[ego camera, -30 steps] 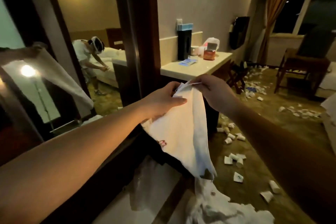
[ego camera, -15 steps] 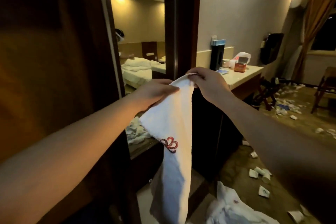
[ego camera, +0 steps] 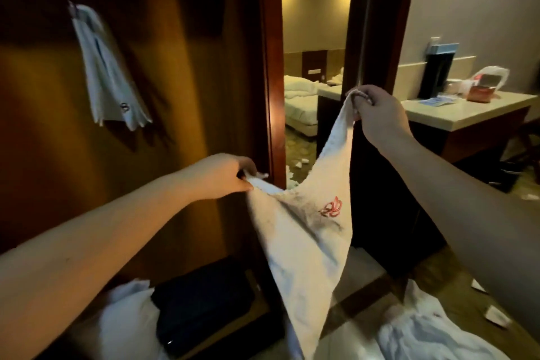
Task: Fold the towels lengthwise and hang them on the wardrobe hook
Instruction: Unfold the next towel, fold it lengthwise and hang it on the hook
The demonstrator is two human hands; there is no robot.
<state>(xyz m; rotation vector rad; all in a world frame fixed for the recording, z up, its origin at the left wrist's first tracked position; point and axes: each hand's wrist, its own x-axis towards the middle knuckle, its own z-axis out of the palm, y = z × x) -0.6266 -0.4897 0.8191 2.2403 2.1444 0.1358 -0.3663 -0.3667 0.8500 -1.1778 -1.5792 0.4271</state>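
The white towel (ego camera: 304,242) in the middle of the frame is soft cloth with a fuzzy, matt look and a red stitched flower. The hanging towel (ego camera: 108,73) at the upper left is the same kind of cloth. The wardrobe wall (ego camera: 181,90) behind it is brown wood, smooth and a bit shiny. The desk top (ego camera: 455,114) at the right looks smooth and pale.

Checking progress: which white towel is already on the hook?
The narrow folded towel upper left on the wardrobe panel; the red-emblem towel is in both hands.

Dim room, wooden wardrobe (ego camera: 175,96), desk (ego camera: 467,108)
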